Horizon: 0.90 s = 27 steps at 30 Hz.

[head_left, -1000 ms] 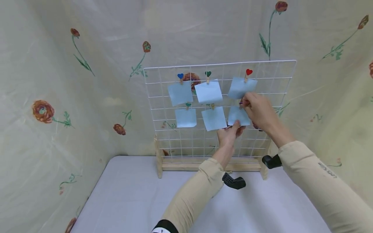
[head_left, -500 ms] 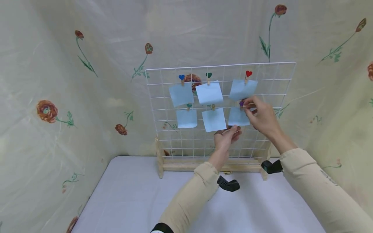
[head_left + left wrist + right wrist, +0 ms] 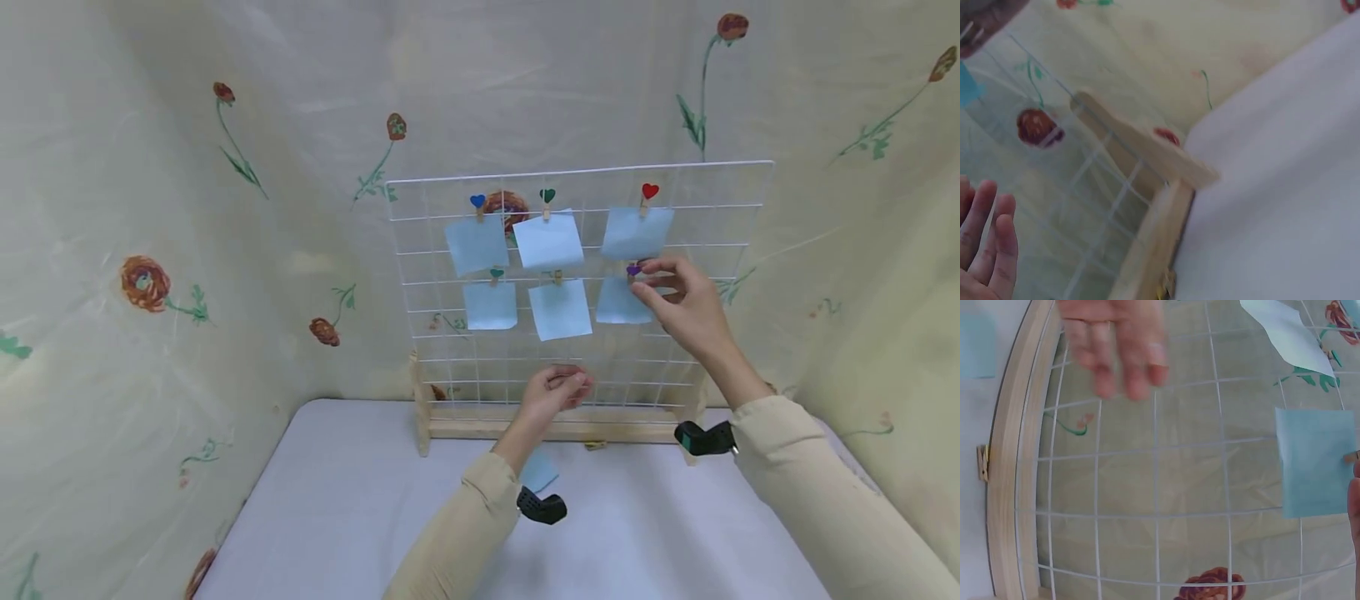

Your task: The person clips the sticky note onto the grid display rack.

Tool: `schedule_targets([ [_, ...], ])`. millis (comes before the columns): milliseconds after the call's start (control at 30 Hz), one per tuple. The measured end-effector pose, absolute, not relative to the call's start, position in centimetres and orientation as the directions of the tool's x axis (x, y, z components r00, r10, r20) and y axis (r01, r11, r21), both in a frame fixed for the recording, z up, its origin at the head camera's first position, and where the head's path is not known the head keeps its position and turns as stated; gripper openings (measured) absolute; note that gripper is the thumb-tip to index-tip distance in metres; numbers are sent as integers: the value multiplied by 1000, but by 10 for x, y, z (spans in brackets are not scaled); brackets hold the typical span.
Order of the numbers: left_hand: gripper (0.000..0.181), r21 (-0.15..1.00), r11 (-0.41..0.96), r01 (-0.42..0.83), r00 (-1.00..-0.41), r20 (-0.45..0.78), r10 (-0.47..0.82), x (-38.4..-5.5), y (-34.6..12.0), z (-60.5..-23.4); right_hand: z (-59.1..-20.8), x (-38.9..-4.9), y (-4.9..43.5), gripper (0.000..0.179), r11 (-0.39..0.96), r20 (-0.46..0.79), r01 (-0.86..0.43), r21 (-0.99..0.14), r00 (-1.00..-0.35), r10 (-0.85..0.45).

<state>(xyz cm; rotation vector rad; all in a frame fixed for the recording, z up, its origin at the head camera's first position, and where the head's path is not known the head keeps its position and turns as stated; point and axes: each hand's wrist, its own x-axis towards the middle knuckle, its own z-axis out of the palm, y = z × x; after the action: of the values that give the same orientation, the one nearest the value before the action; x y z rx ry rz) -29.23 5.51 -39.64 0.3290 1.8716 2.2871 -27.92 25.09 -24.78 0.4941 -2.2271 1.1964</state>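
Observation:
My right hand (image 3: 692, 312) is at the purple heart clothespin (image 3: 633, 270), its thumb and index fingertip on the clip. That clip sits at the top of the lower-right blue paper note (image 3: 622, 302), on the white wire grid (image 3: 465, 360). Only a bit of this hand shows at the right wrist view's edge, beside the note (image 3: 1316, 465). Lower down, in front of the grid, my left hand (image 3: 553, 393) holds nothing. Its fingers (image 3: 1005, 250) are loosely extended in the left wrist view.
Several other blue notes (image 3: 560, 310) hang from the grid on heart clothespins. The grid stands in a wooden base (image 3: 480, 429) on a white-covered table (image 3: 352, 500). A small clothespin (image 3: 595, 445) lies by the base, and a blue note (image 3: 542, 472) near my left wrist.
My left hand has let go of the lower-right note's bottom edge and moved down and left. The right hand stays at the purple clip with its fingers loosened. The loose note on the table has come into view.

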Motion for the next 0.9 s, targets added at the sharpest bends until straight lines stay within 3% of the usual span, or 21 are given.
schedule_targets([
  [200, 22, 997, -5, 73, -961, 72, 266, -279, 22, -440, -259, -271, 254, 28, 530, 636, -543, -651, -772, -10],
  [367, 16, 984, 89, 156, -980, 143, 141, -263, -3, -468, -281, -265, 258, 22, 574, 637, -532, -623, -770, -22],
  [500, 10, 962, 190, 196, -980, 197, 11, -255, -14, -482, -298, -263, 257, 13, 640, 693, -603, -475, -705, -150],
  [667, 8, 909, 345, 234, -967, 256, -19, -251, -19, -503, -317, -262, 257, 23, 687, 722, -677, -265, -611, -324],
  [900, 26, 759, 568, 318, -922, 388, -3, -236, -16, -531, -347, -258, 258, 24, 699, 698, -662, -269, -634, -333],
])
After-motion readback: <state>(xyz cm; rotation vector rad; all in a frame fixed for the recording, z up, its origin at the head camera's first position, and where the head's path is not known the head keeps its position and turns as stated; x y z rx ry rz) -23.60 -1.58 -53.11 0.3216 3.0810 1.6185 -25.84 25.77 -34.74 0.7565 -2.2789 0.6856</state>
